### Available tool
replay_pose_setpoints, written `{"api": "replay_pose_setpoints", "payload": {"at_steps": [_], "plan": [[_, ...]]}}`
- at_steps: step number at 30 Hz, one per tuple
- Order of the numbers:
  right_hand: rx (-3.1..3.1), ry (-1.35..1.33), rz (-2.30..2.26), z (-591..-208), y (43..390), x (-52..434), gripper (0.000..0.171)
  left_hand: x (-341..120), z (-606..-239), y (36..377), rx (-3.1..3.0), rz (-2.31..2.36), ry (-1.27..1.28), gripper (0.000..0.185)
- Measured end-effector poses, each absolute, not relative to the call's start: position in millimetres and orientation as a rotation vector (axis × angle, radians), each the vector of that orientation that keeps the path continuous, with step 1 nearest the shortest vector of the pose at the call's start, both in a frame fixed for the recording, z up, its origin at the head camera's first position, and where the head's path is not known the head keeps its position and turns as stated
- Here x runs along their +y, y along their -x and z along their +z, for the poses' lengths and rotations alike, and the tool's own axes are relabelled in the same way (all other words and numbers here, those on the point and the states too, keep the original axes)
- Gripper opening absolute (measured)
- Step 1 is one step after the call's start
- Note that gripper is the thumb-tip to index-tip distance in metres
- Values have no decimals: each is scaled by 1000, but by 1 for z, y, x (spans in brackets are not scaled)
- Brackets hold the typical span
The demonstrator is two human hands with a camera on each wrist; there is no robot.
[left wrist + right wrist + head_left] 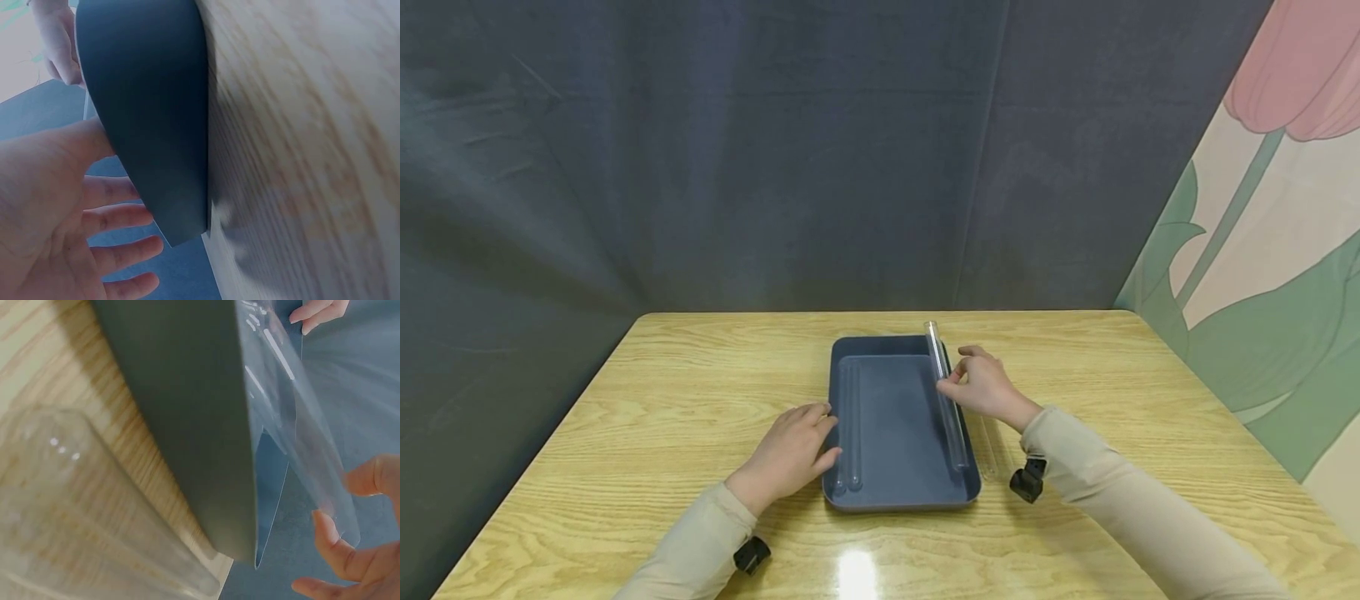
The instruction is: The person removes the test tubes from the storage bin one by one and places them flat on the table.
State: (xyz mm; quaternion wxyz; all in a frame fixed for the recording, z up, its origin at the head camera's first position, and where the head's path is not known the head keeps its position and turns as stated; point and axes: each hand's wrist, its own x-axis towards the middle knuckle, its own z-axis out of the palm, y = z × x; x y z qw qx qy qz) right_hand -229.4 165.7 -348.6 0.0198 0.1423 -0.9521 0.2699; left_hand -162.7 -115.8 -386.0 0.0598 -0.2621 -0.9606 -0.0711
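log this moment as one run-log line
left hand: rests on tray left rim | right hand: pinches glass test tube at right rim | two tubes lying inside

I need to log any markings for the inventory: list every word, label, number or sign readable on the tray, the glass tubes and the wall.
None: no text shows anywhere.
Blue tray: plain, unmarked.
Glass tube held by the right hand: clear, no graduations visible.
Wall panel: a painted tulip only, no lettering.

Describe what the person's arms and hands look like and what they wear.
Both arms wear long beige sleeves: left sleeve, right sleeve. A small black camera unit is strapped at each wrist, left and right. The left hand and right hand are bare, without gloves or rings.
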Motion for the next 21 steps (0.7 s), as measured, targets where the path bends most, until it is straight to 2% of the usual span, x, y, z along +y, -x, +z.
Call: {"api": "replay_pose_setpoints", "payload": {"at_steps": [21], "plan": [[-2937, -388, 861, -343, 228, 182, 23, -115, -384, 161, -2914, -216, 792, 45]]}}
